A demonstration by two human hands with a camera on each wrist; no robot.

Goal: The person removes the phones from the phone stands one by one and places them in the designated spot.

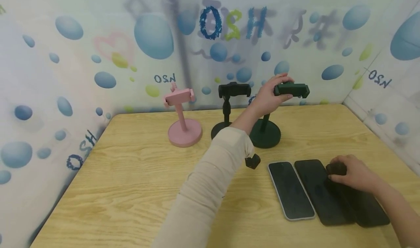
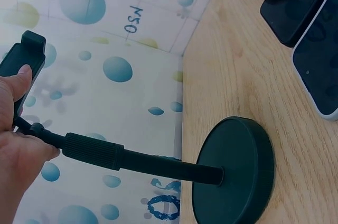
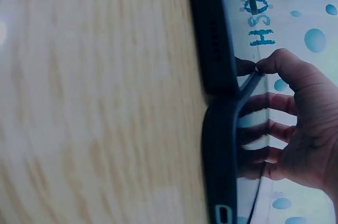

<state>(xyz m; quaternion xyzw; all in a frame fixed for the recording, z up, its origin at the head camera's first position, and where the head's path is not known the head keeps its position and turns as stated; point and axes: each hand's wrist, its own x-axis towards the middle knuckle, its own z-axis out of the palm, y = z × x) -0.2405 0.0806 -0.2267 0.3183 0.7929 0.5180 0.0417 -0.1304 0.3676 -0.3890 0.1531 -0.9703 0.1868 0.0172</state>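
In the head view my left hand (image 1: 268,97) grips the clamp of a dark green phone stand (image 1: 265,136). The left wrist view shows my thumb against the clamp (image 2: 30,52) and the stand's round base on the table. At the right, my right hand (image 1: 356,173) holds the upper end of the rightmost black phone (image 1: 367,208), its thumb by the left edge. That phone lies on the table. Seen in the right wrist view, its screen mirrors the fingers (image 3: 285,103). Beside it lie another black phone (image 1: 323,189) and a phone with a pale rim (image 1: 292,191).
A black phone stand (image 1: 234,89) stands left of the green one, partly behind my left arm. Farther left is a pink phone stand (image 1: 185,133). A patterned cloth backdrop (image 1: 203,58) rises behind the wooden table (image 1: 131,167). A small black cube (image 1: 252,161) shows below my left sleeve.
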